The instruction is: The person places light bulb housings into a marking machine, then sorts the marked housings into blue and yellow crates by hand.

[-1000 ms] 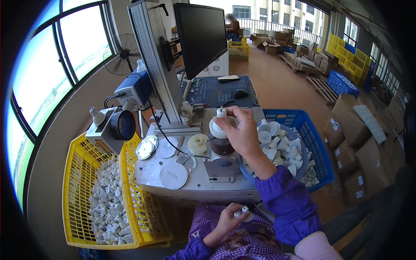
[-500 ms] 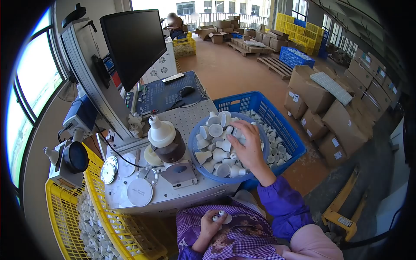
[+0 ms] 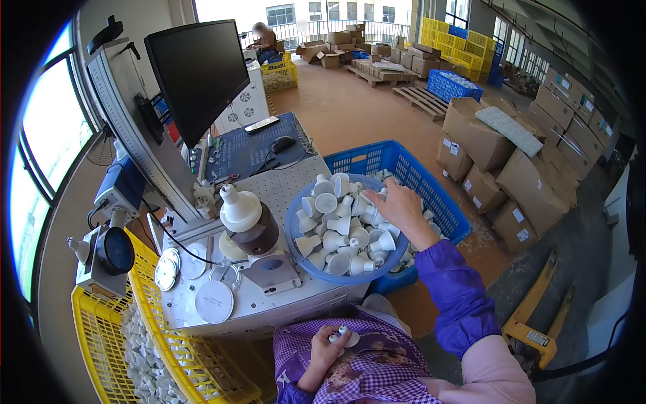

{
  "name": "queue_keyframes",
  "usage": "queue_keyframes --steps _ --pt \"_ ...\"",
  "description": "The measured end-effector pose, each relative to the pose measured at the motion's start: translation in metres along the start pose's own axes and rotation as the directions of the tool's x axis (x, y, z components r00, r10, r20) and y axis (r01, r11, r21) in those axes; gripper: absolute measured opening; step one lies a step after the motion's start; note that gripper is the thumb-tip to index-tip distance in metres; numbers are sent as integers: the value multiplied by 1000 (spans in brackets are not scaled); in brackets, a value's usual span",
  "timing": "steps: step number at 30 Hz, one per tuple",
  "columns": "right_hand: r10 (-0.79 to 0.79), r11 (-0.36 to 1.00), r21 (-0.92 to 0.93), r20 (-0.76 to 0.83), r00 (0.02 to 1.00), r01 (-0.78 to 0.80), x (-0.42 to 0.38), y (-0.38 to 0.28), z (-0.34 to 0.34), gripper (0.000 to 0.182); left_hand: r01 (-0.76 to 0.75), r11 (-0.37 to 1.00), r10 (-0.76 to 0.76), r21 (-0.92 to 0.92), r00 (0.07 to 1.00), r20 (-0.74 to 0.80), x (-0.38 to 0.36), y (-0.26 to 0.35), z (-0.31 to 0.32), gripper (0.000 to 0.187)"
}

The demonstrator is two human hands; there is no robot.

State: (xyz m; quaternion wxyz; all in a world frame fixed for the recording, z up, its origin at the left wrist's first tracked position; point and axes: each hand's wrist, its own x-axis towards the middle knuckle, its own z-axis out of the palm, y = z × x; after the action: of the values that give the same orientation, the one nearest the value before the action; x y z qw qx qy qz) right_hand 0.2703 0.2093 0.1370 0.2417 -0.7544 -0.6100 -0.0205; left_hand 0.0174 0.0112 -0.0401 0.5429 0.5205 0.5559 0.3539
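My left hand is closed around white lamp-bulb housings, held low in front of the purple checked apron; a small tip and a round white rim show past the fingers. My right hand reaches over the right side of a round blue basin. Its thumb and forefinger are apart, close to the white housings heaped there; the other fingertips are partly hidden. Many white cone-shaped housings fill the basin, lying at all angles. Left of it, a larger white housing stands upright on a dark round fixture.
A blue crate with more housings sits under and behind the basin. Yellow crates stand at lower left. A monitor, white discs and a mouse are at the workbench. Cardboard boxes and a seated person are farther off.
My right hand has moved from over the middle of the heap toward the basin's far right side, its arm stretched farther. My left hand stays in place. The view has shifted slightly.
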Motion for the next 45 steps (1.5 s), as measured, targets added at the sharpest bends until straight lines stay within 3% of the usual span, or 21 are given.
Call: queue_keyframes --steps 3,5,6,8,9,11,12,14,21,24,26,32,34,36,38,40,41,43,45 --pt "-51 998 26 57 997 49 1 -4 1 50 -5 1000 5 16 1000 7 -1 5 -2 32" --pt "-66 972 227 47 997 53 0 -1 -3 46 -23 999 23 41 1000 -4 -1 5 -2 27" --pt "-71 972 226 44 996 60 -1 -1 -2 46 -26 999 27 37 1000 -8 -1 2 -3 27" --pt "39 798 600 44 998 -58 -6 -1 3 42 -11 999 11 -33 1000 -12 0 -5 -3 27" --pt "28 800 598 47 998 -51 -8 -1 3 42 -10 999 9 -41 1000 -20 0 -3 -2 27" --pt "-141 353 935 93 986 -37 -16 -1 -1 42 16 998 -16 -54 1000 -13 -2 3 -3 32" --pt "-143 352 935 92 985 -36 -20 -3 -3 42 15 998 -15 -53 1000 -16 -1 3 -3 32" --pt "-171 198 966 198 965 -163 -27 -9 -9 38 -11 993 14 -120 1000 22 -1 1 -2 30" --pt "-179 152 974 196 964 -170 -38 -24 -11 30 6 960 -1 -280 1000 20 -12 46 -12 21" --pt "-201 147 974 198 960 -170 -43 -31 -14 29 -46 949 47 -310 999 -4 -15 61 -18 18" --pt "-164 77 981 190 968 -179 -48 -36 -14 28 -183 941 180 -284 983 -38 -20 80 -23 17" --pt "-208 73 980 198 958 -186 -53 -39 -7 31 -297 920 279 -256 955 -104 -27 139 -53 19" --pt "-205 89 980 194 959 -179 -54 -42 -6 31 -465 883 446 -58 872 -201 -24 170 -70 21" --pt "-224 92 980 192 956 -175 -54 -49 -10 31 -638 762 637 109 708 -305 -9 203 -90 23" --pt "-240 114 984 157 958 -133 -55 -59 -17 31 -596 792 600 134 716 -358 8 241 -110 25" --pt "-252 99 988 137 958 -115 -54 -70 -24 31 -634 739 668 229 645 -371 39 256 -130 31" --pt "-256 86 991 124 959 -105 -54 -75 -27 30 -634 738 669 231 643 -373 46 268 -133 31" --pt "-273 97 993 90 958 -66 -51 -86 -32 31 -512 849 526 127 800 -289 57 289 -138 33" --pt "-291 108 994 59 955 -28 -47 -98 -38 32 -466 869 495 169 829 -261 62 302 -140 36"
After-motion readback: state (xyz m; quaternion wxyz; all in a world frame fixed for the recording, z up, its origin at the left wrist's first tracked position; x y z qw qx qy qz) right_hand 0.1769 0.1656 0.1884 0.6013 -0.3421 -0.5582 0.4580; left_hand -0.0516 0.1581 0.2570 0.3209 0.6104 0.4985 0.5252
